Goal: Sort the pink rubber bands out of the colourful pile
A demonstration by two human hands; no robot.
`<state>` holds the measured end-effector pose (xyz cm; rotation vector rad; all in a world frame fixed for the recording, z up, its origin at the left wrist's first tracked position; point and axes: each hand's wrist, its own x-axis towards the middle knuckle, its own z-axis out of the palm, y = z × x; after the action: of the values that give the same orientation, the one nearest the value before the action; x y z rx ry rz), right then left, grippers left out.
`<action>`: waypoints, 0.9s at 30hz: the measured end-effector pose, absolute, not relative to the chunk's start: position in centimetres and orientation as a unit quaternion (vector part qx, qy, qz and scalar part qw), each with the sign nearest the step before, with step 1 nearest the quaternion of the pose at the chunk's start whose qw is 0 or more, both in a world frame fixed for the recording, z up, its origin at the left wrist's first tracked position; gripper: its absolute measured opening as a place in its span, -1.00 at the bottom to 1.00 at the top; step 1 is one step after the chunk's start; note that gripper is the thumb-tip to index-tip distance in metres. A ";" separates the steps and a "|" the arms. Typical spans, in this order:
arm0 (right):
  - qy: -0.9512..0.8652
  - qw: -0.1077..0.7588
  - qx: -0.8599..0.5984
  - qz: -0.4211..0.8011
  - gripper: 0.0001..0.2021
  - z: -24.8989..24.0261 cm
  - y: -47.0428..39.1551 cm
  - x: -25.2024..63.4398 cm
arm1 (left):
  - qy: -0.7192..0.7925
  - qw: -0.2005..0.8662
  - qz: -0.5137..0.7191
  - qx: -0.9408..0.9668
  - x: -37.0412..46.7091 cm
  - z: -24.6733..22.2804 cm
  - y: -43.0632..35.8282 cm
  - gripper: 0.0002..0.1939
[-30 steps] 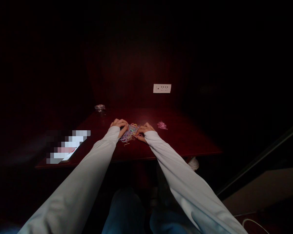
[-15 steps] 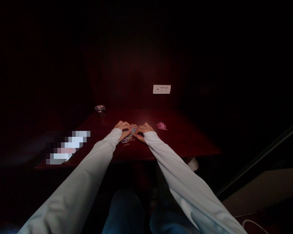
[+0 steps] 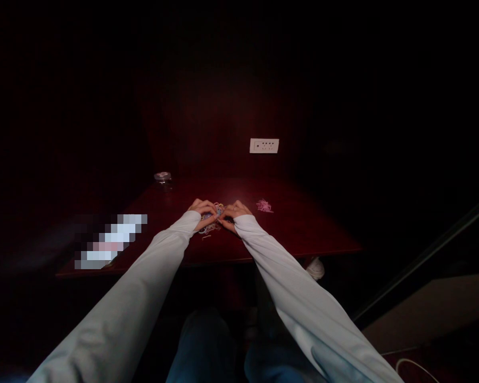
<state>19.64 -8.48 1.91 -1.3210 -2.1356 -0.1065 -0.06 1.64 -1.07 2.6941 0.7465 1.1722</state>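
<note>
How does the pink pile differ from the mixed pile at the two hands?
The pink pile looks pink throughout; the mixed pile shows several colours, such as purple and yellow. The pink pile lies uncovered; the mixed pile is partly hidden by the left hand and right hand. The pink pile is more compact; the mixed pile spreads wider. Both are heaps of thin pieces on the table.

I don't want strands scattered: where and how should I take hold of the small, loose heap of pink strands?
Probably pinch the small, loose heap of pink strands by its middle, from above and its left, where the right hand is. The heap lies low on the dark red table with strands jutting out, so an edge hold would likely leave some behind.
</note>
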 end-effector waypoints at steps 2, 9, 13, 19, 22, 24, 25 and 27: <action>-0.810 0.305 -0.500 -0.038 -0.86 2.1 -8.7 19.6 | 0.247 0.058 0.380 0.890 -0.1 -1.2 1.7 -0.83; -0.794 0.297 -0.529 -0.039 -0.87 2.4 -9.1 19.3 | 0.240 0.063 0.383 0.890 -0.2 -0.9 1.6 -0.78; -0.778 0.286 -0.558 -0.047 -0.87 2.5 -9.0 19.2 | 0.263 0.065 0.395 0.878 -0.4 0.0 1.0 -0.71; -0.777 0.303 -0.549 -0.055 -0.77 2.5 -9.0 19.5 | 0.266 0.081 0.407 0.870 -0.5 1.3 -0.2 -0.69; -0.785 0.300 -0.539 -0.048 -0.69 2.4 -9.0 19.6 | 0.269 0.085 0.416 0.864 -0.3 1.3 -0.3 -0.67; -0.793 0.299 -0.530 -0.043 -0.67 2.4 -9.0 19.6 | 0.270 0.084 0.422 0.861 -0.1 1.2 -0.2 -0.66; -0.796 0.298 -0.526 -0.041 -0.67 2.4 -8.9 19.5 | 0.270 0.083 0.423 0.861 -0.1 1.1 -0.1 -0.66; -0.799 0.293 -0.524 -0.038 -0.68 2.4 -8.9 19.5 | 0.270 0.083 0.422 0.862 0.0 0.9 0.0 -0.65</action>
<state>19.49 -8.88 2.35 -1.3950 -2.1272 -0.1018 0.00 0.05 0.95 2.5731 0.8054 1.2601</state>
